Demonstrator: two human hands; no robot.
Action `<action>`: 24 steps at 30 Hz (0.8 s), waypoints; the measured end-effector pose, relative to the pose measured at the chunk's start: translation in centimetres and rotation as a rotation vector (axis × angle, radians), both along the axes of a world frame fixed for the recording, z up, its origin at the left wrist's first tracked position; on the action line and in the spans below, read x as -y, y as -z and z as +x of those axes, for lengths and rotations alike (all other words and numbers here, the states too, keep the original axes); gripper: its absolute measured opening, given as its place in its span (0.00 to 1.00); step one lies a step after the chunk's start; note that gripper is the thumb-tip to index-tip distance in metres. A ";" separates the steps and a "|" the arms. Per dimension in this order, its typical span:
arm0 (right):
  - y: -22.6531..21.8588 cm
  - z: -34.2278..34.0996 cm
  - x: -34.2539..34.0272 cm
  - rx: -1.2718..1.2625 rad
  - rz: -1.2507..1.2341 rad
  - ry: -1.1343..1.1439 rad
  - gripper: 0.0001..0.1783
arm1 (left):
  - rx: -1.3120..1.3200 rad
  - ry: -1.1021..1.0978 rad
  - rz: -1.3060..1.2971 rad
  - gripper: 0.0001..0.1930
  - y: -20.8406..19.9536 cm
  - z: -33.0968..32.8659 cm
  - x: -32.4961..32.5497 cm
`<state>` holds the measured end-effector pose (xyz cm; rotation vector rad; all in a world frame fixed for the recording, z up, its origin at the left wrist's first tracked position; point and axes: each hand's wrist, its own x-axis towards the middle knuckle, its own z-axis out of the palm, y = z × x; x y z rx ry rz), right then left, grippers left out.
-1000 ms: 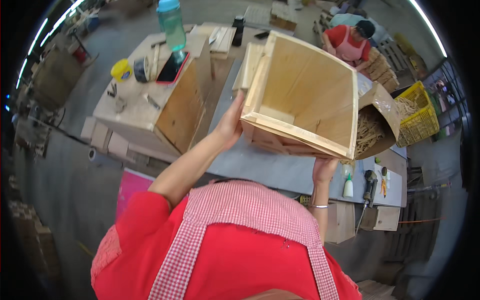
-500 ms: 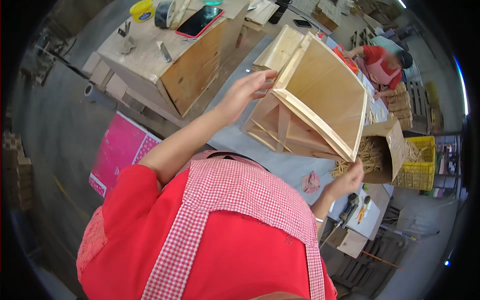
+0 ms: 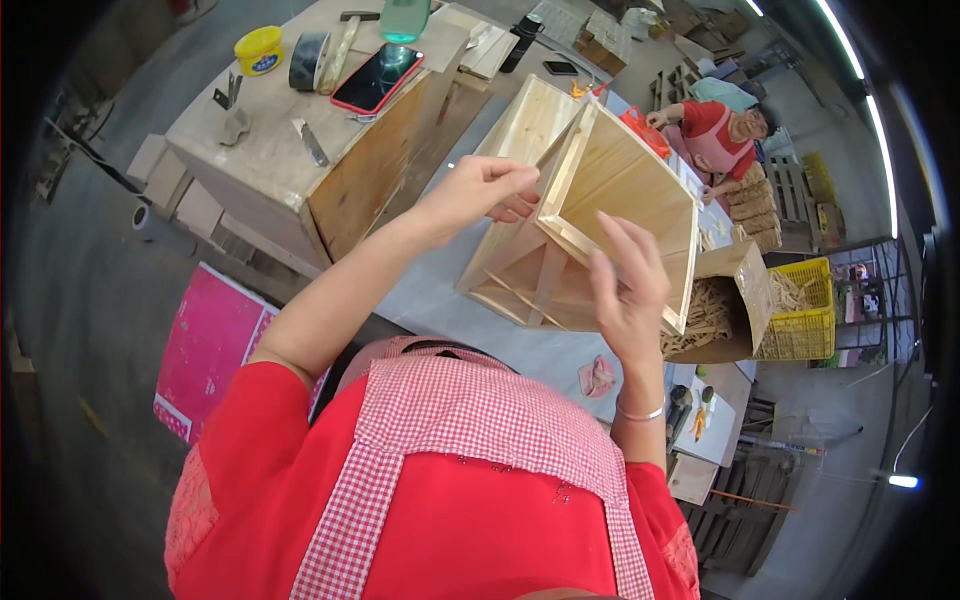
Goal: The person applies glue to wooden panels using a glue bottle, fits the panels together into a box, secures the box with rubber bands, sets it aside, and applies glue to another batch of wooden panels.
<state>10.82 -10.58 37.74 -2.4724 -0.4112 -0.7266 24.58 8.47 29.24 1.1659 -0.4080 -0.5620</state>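
A pale wooden box frame point(image 3: 640, 175) stands tilted in view on the grey-blue worktop point(image 3: 425, 285), its open side showing a plywood inner panel and a slatted lower part. At its left corner is my left hand point(image 3: 488, 190), thumb and forefinger drawn together; whether anything small sits between them is hidden. My right hand point(image 3: 630, 285) is raised in front of the frame's near edge, fingers curved and apart, holding nothing. A second wooden piece point(image 3: 515, 115) lies against the frame's far left side. A crumpled pink cloth point(image 3: 597, 376) rests on the worktop.
On the left cabinet point(image 3: 270, 140) are a red-edged phone point(image 3: 377, 77), a tape roll point(image 3: 308, 60), a yellow tub point(image 3: 259, 50) and a blade point(image 3: 311, 143). A carton of wood strips point(image 3: 735, 300) and a yellow crate point(image 3: 800, 325) stand right. A co-worker point(image 3: 715, 140) sits beyond.
My right hand has left the frame's lower right corner and risen in front of it. My left hand's fingers have drawn together near the left corner. The whole view has shifted slightly.
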 end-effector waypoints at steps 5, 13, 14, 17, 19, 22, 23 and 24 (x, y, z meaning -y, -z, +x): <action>0.2 2.4 -2.0 -0.065 -0.280 -0.098 0.19 | -0.154 0.016 -0.021 0.15 -0.7 3.7 3.6; 0.6 2.3 -1.8 -0.205 -0.150 -0.113 0.25 | -0.198 0.023 0.133 0.09 -2.4 10.0 7.3; 0.6 2.3 -1.8 -0.265 -0.133 -0.106 0.25 | -0.190 0.010 0.225 0.09 -2.7 10.7 7.5; 0.6 2.4 -1.7 -0.180 -0.171 -0.133 0.27 | -0.146 -0.054 0.306 0.10 -2.7 12.1 8.2; 0.6 2.5 -1.7 -0.173 -0.160 -0.130 0.28 | -0.011 -0.190 0.223 0.18 -2.1 12.3 8.7; 0.7 2.4 -1.7 -0.204 -0.153 -0.112 0.28 | 0.207 -0.176 0.043 0.24 -0.9 12.3 10.1; 0.7 2.3 -1.7 -0.201 -0.165 -0.108 0.28 | 0.264 -0.133 0.060 0.26 -0.6 12.4 10.6; 0.8 2.2 -1.8 -0.202 -0.177 -0.121 0.28 | 0.243 -0.159 0.069 0.25 -0.2 12.4 11.2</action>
